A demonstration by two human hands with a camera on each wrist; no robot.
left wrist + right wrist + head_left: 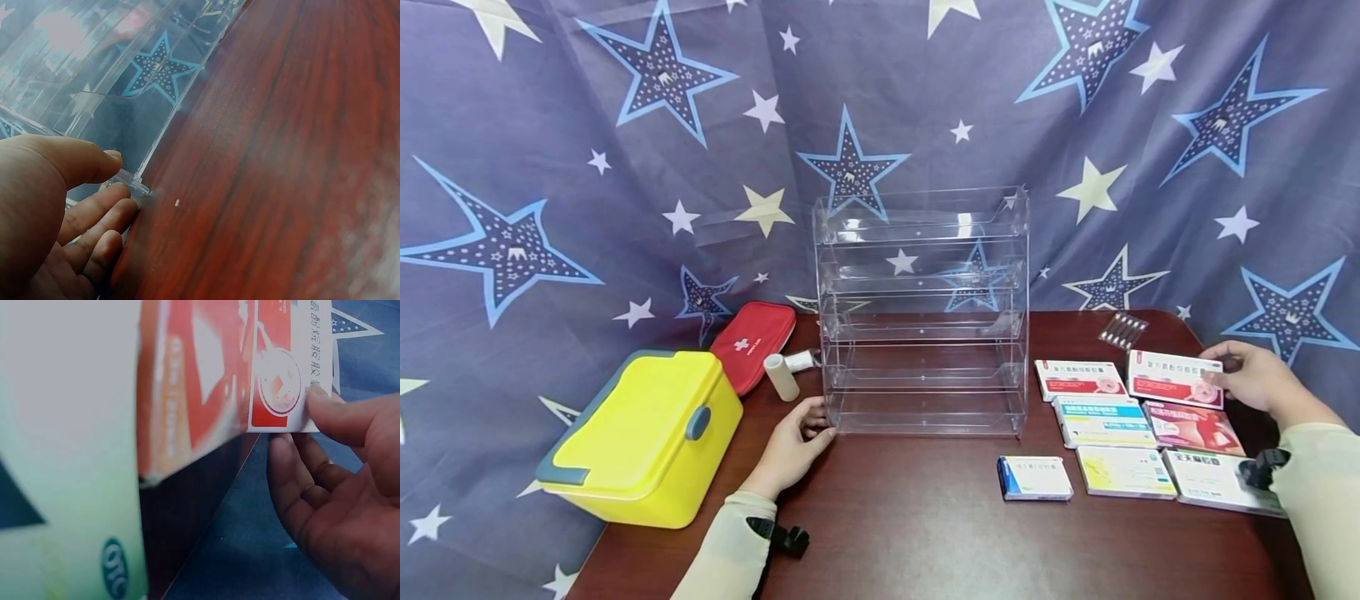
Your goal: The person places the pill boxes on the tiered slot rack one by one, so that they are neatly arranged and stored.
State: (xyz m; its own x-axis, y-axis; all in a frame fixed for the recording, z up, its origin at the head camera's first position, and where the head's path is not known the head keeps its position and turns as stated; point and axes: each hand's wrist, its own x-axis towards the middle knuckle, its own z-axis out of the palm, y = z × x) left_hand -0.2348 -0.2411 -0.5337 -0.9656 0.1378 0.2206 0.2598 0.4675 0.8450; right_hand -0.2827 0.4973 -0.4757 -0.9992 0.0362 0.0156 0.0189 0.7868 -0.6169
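A clear acrylic tiered display rack stands upright on the table. My left hand holds its lower left front corner; in the left wrist view the thumb lies along one side of the corner and curled fingers on the other. At the right, my right hand pinches the right end of a white-and-red medicine box, thumb on its printed face and fingers beneath, as the right wrist view shows. Beside it lies a similar white-and-red box. Just in front is a red medicine box.
More medicine boxes lie nearby: blue-and-white, yellow-and-white, white-and-green and a small blue-and-white one. A capsule blister pack lies behind. Left are a yellow lidded box, red first-aid pouch, bandage roll and white tube.
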